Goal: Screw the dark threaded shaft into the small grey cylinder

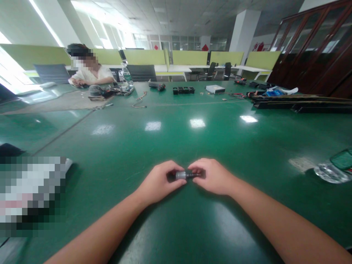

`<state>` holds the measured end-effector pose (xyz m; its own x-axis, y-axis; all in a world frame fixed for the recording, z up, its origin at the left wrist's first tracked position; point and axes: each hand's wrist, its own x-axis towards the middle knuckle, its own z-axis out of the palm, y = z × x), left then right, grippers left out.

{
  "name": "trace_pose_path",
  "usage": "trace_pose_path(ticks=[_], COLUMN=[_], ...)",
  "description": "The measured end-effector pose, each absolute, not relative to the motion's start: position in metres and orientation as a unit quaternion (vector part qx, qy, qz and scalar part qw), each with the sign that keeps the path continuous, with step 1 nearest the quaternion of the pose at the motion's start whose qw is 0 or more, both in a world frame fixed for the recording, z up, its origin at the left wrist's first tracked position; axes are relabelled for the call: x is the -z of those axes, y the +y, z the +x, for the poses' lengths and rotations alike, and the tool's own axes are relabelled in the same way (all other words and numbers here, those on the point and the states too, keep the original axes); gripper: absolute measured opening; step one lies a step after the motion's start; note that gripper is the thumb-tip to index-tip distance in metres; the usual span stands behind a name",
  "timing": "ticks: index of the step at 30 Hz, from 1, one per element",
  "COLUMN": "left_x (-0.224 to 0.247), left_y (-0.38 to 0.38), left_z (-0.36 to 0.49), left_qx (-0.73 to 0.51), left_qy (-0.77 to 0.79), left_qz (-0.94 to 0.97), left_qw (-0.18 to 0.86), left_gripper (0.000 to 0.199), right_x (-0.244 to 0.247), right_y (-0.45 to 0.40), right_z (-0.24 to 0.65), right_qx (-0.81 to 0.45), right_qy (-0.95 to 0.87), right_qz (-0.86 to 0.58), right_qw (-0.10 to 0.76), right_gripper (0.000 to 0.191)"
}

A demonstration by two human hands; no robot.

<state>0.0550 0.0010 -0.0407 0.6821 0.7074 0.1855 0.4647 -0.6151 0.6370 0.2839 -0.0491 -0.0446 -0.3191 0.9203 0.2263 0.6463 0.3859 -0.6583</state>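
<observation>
Cylinder: small metal cylinder point(180, 175) between your hands, over the green table point(170, 141); contact unclear.
Left hand: your left hand point(159, 182) is curled, pinching the cylinder's silver end.
Right hand: your right hand point(216, 176) is nearly closed on its dark end.
Writing: pixelated object point(30, 190), left of cylinder, unreadable.
Surface: glossy, bright reflections point(197, 123) beyond cylinder.
Room: yellow-green partitions point(189, 58) beyond cylinder.

Glossy green tabletop point(176, 143); carries along the far side a loose cable point(141, 98), black block point(183, 90), white box point(215, 89) and, rightward, long dark strips point(316, 102); nearer, at right, bears a clear plastic bottle point(330, 172).
</observation>
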Motion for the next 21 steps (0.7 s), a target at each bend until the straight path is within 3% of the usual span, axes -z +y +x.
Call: trace_pose_path(ticks=[21], left_x=[0.0394], left_y=[0.0000], left_z=[0.0587], left_qx=[-0.224], left_qy=[0.340], left_qz=[0.870], left_qw=[0.278], left_gripper=[0.019], right_x=[0.0477], right_y=[-0.0470], right_z=[0.2800], right_qx=[-0.203], right_qy=[-0.802], right_qz=[-0.483], right_qw=[0.287], right_gripper=[0.016])
